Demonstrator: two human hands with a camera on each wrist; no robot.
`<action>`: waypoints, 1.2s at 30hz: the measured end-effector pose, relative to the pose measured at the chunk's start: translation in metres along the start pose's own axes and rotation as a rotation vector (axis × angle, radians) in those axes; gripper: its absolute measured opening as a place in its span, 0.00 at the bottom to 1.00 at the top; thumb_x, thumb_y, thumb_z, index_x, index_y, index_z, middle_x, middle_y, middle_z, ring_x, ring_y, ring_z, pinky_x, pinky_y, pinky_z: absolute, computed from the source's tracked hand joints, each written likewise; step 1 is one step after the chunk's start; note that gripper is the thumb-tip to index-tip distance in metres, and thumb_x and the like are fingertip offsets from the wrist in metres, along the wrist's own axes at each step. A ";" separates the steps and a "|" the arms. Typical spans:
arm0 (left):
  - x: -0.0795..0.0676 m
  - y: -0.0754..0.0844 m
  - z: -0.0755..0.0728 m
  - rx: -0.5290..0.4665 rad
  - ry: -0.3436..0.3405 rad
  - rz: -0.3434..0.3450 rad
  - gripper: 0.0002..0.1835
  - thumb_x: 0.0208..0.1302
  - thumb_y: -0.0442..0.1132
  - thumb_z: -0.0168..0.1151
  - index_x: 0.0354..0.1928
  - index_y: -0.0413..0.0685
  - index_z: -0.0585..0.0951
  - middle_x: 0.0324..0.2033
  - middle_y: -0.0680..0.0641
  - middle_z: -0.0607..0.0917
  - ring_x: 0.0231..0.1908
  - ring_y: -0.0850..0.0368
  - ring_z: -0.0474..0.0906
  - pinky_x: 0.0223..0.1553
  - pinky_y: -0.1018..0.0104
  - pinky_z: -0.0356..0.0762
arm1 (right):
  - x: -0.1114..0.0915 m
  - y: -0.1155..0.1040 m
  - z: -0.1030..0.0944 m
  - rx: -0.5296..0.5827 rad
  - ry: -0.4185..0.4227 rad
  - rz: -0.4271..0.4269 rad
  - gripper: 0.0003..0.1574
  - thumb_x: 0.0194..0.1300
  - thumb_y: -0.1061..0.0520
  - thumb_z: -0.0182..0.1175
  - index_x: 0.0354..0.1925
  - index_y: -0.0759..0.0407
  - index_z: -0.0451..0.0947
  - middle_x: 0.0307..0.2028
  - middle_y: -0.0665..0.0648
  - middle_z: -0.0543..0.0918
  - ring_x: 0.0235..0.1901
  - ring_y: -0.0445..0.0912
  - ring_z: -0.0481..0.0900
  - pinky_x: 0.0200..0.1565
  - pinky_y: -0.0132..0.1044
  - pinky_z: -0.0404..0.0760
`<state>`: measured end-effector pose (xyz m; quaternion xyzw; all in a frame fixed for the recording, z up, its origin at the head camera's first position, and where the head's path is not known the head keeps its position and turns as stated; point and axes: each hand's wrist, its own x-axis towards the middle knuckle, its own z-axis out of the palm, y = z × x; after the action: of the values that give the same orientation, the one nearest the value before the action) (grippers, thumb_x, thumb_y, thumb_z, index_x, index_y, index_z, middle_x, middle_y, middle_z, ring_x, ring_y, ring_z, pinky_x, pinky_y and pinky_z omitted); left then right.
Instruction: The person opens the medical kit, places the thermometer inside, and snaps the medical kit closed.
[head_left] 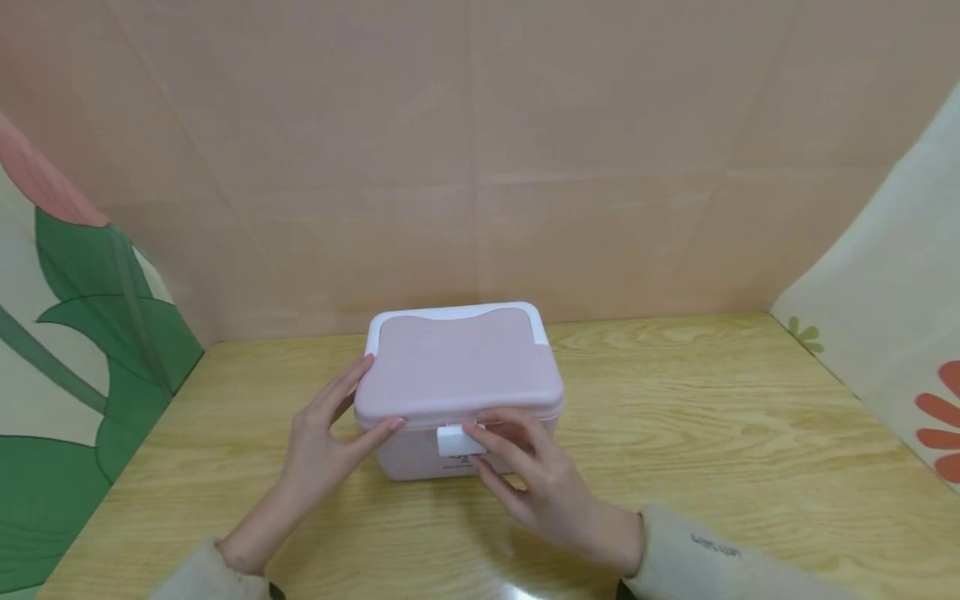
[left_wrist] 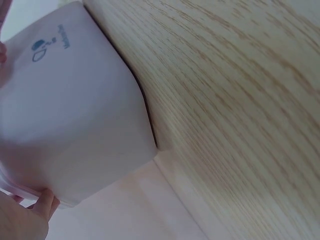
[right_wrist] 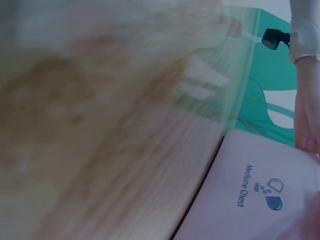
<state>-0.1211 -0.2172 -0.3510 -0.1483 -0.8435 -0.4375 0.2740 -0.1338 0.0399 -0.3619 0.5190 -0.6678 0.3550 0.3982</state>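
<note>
A pale pink medicine box (head_left: 465, 362) with a white-edged lid stands upright on the table, its lid down. My left hand (head_left: 322, 446) holds the box's near left corner, thumb along the lid's front edge and fingers against the left side. At the front, my right hand (head_left: 543, 479) pinches the white latch (head_left: 452, 441) at its right end, with one finger up at the lid rim. In the right wrist view, "Medicine Chest" and a capsule print mark the box front (right_wrist: 220, 205). The left wrist view has the box's side (left_wrist: 95, 125) and fingertips at the lid rim.
The wood-grain table (head_left: 712, 433) extends to both sides of the box. Behind it rises a plain pinkish backdrop (head_left: 480, 167). Printed panels with green leaves (head_left: 82, 350) on the left and orange petals (head_left: 941, 408) on the right flank the table.
</note>
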 end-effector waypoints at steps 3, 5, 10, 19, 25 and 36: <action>-0.001 0.000 0.000 -0.002 0.001 0.004 0.41 0.46 0.33 0.76 0.66 0.50 0.71 0.65 0.43 0.72 0.61 0.43 0.72 0.58 0.82 0.69 | -0.001 0.001 0.000 -0.009 -0.008 -0.003 0.18 0.69 0.60 0.54 0.52 0.72 0.77 0.47 0.68 0.75 0.37 0.51 0.83 0.44 0.24 0.84; -0.001 0.000 0.001 -0.002 0.002 0.006 0.41 0.46 0.33 0.76 0.66 0.50 0.71 0.65 0.43 0.72 0.61 0.44 0.72 0.59 0.82 0.69 | -0.001 0.001 0.000 -0.027 -0.010 -0.012 0.19 0.70 0.60 0.54 0.52 0.72 0.77 0.46 0.67 0.75 0.38 0.50 0.83 0.45 0.24 0.84; -0.001 0.001 0.001 -0.010 0.001 -0.004 0.41 0.47 0.33 0.76 0.66 0.51 0.71 0.65 0.43 0.72 0.62 0.44 0.71 0.59 0.82 0.69 | 0.001 0.002 -0.002 -0.067 -0.028 -0.031 0.19 0.71 0.59 0.53 0.52 0.71 0.78 0.47 0.65 0.76 0.40 0.49 0.82 0.46 0.24 0.83; -0.001 0.001 0.000 -0.033 0.001 -0.015 0.41 0.47 0.33 0.76 0.66 0.51 0.71 0.65 0.43 0.72 0.62 0.45 0.71 0.59 0.81 0.69 | 0.004 0.004 -0.007 -0.098 -0.083 -0.044 0.20 0.71 0.56 0.52 0.53 0.69 0.78 0.47 0.63 0.77 0.40 0.47 0.81 0.45 0.27 0.84; 0.001 0.002 0.001 -0.035 -0.011 -0.025 0.41 0.47 0.34 0.76 0.66 0.51 0.71 0.66 0.43 0.71 0.63 0.44 0.70 0.59 0.81 0.68 | 0.009 0.008 -0.010 -0.157 -0.079 -0.117 0.19 0.71 0.56 0.53 0.50 0.68 0.80 0.44 0.61 0.79 0.39 0.46 0.79 0.41 0.31 0.83; -0.001 0.001 0.001 -0.038 -0.004 -0.034 0.41 0.47 0.33 0.76 0.66 0.51 0.71 0.66 0.44 0.71 0.62 0.45 0.70 0.59 0.81 0.68 | 0.016 0.009 -0.012 -0.182 -0.128 -0.157 0.18 0.71 0.55 0.54 0.48 0.67 0.82 0.42 0.57 0.81 0.41 0.48 0.79 0.44 0.35 0.81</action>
<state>-0.1201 -0.2161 -0.3510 -0.1401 -0.8379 -0.4578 0.2622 -0.1429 0.0460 -0.3423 0.5532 -0.6785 0.2268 0.4268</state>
